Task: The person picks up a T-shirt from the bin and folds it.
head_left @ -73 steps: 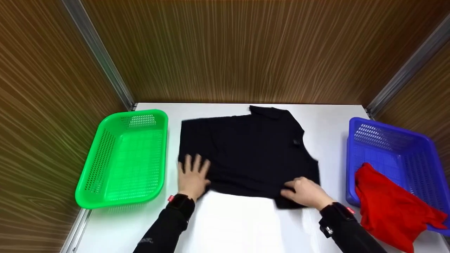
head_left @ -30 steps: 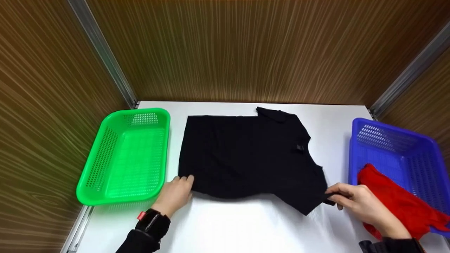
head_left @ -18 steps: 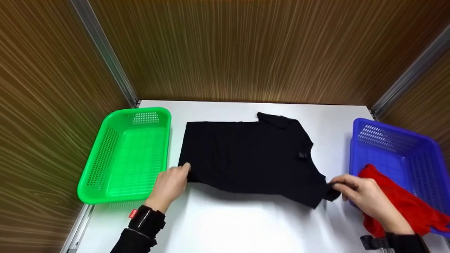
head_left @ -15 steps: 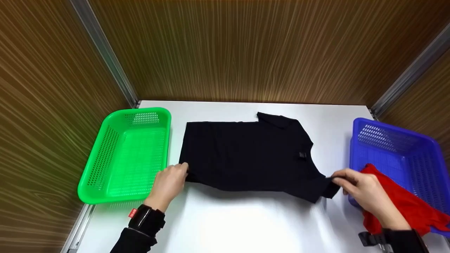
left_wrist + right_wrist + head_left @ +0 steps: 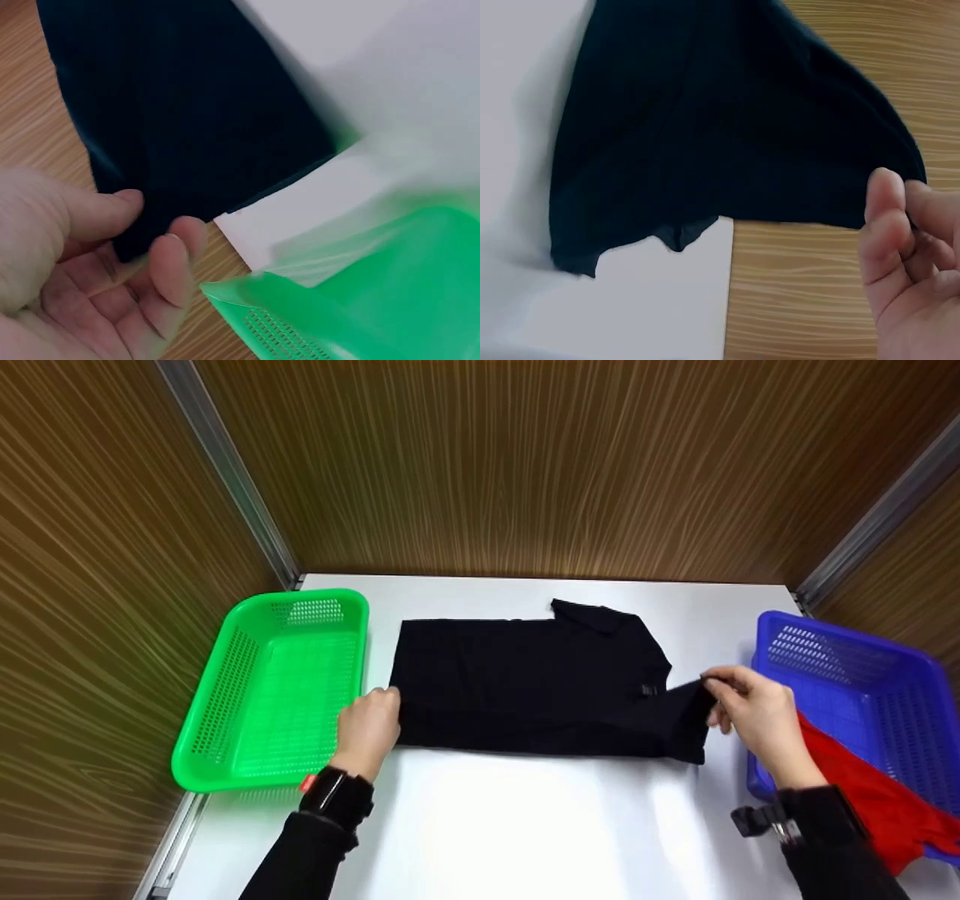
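A black T-shirt (image 5: 517, 682) lies across the white table, its hem to the left and its neckline with a small label to the right. The far short sleeve (image 5: 592, 615) lies folded on the table. My left hand (image 5: 369, 727) pinches the hem's near corner, and the left wrist view shows the cloth (image 5: 180, 112) between thumb and fingers. My right hand (image 5: 757, 716) pinches the near shoulder side by the neck and holds it raised. In the right wrist view that cloth (image 5: 705, 127) stretches up to the fingertips, and the near edge is folded inward over the shirt.
A green perforated basket (image 5: 358, 660) stands on the left, close beside my left hand. To the right is a blue basket (image 5: 765, 660) with a red cloth (image 5: 862, 795) hanging over its near rim, partly behind my right forearm. Wood-grain panels (image 5: 495, 472) enclose the table.
Both hands went from lying on the shirt to pinching its near corners. The right hand has lifted its corner and moved away from me, and the near edge has been drawn inward.
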Action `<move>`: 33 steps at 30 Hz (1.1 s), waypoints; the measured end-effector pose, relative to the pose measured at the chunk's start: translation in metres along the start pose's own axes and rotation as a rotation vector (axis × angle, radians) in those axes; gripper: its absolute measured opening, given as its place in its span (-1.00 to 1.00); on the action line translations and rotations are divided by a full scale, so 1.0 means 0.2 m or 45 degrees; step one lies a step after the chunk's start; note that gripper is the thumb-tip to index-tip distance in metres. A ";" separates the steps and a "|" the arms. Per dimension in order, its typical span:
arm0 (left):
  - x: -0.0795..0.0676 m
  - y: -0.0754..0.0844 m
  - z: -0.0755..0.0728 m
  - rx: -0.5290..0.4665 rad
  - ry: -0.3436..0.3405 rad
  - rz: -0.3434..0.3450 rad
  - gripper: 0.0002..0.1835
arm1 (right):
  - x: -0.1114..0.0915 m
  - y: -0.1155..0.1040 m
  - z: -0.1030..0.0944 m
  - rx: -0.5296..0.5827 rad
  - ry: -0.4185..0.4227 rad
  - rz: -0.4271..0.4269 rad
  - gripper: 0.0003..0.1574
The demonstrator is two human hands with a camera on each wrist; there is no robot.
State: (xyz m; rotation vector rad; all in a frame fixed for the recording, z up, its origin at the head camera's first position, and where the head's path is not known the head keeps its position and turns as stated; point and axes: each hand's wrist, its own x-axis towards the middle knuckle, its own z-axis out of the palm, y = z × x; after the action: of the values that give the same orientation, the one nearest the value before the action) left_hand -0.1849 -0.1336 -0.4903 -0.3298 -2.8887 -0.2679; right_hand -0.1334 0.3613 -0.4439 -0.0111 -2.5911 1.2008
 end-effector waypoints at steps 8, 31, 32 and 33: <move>0.13 0.03 -0.01 0.067 -0.077 -0.069 -0.86 | 0.13 0.00 0.07 0.274 -0.022 0.120 -0.70; 0.25 0.02 0.09 0.101 -0.246 -0.177 -0.73 | 0.32 0.03 0.19 0.148 -0.047 0.145 -0.71; 0.26 0.03 0.10 0.108 -0.254 -0.184 -0.72 | 0.32 0.03 0.20 0.151 -0.057 0.149 -0.71; 0.26 0.03 0.10 0.117 -0.262 -0.190 -0.72 | 0.33 0.03 0.20 0.152 -0.067 0.154 -0.71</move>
State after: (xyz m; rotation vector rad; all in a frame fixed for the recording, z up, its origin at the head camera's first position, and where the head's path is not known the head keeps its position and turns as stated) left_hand -0.2359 -0.1131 -0.4960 -0.1320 -3.1217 -0.1320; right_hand -0.2076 0.3426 -0.4566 -0.1147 -2.5908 1.4152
